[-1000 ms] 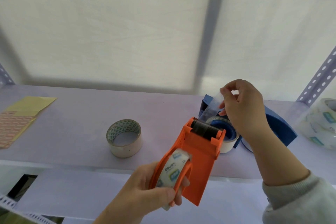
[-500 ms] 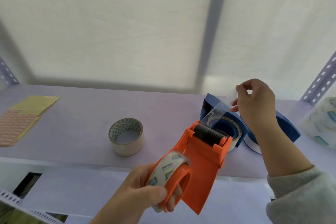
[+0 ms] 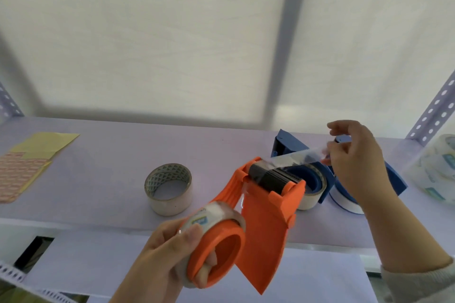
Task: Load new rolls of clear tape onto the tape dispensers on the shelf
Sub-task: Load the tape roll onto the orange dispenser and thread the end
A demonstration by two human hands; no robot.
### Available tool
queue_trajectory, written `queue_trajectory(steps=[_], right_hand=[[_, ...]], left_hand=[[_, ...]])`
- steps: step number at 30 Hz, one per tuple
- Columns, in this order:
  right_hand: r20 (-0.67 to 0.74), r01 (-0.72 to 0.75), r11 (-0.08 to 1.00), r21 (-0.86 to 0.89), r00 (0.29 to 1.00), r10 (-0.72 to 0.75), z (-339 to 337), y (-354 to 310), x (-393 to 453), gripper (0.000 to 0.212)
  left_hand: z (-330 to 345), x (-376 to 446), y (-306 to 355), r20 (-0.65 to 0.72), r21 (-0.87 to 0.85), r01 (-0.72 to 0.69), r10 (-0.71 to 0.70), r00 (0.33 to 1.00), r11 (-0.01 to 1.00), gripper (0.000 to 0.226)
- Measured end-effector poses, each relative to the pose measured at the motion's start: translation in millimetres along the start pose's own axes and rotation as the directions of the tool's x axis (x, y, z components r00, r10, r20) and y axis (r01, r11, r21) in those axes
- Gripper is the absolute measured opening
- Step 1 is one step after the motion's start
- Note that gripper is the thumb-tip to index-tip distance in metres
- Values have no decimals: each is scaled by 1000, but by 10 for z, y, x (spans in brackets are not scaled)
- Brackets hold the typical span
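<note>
My left hand (image 3: pixel 167 256) grips an orange tape dispenser (image 3: pixel 266 219) by its round hub, which carries a clear tape roll (image 3: pixel 209 214). A strip of clear tape (image 3: pixel 295 158) runs from the roll over the black roller (image 3: pixel 270 177) at the dispenser's head. My right hand (image 3: pixel 354 167) pinches the free end of that strip, up and to the right of the roller. Behind the orange one, a blue dispenser (image 3: pixel 295 147) with a tape roll stands on the shelf (image 3: pixel 110 167), partly hidden by my right hand.
A beige tape roll (image 3: pixel 168 189) lies flat on the shelf to the left. Yellow and patterned sheets (image 3: pixel 29 162) lie at the far left. Wrapped clear tape rolls (image 3: pixel 435 172) sit at the right edge beside a perforated upright (image 3: pixel 433 115).
My right hand has pulled the tape end further out to the right and slightly down, so the strip is longer and stretched over the roller. The orange dispenser tilted a little.
</note>
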State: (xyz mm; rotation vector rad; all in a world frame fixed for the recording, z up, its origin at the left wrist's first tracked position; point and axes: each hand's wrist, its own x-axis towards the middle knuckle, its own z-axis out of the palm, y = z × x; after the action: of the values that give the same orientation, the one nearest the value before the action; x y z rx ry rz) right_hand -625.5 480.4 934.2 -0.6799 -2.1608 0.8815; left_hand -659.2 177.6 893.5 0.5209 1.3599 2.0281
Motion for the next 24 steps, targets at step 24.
queue_trajectory(steps=[24], right_hand=[[442,-181,734,655,879,-178,449,-248,-1604,41]], left_hand=[[214,236,73,-217,-505,-138,30,976,852,38]])
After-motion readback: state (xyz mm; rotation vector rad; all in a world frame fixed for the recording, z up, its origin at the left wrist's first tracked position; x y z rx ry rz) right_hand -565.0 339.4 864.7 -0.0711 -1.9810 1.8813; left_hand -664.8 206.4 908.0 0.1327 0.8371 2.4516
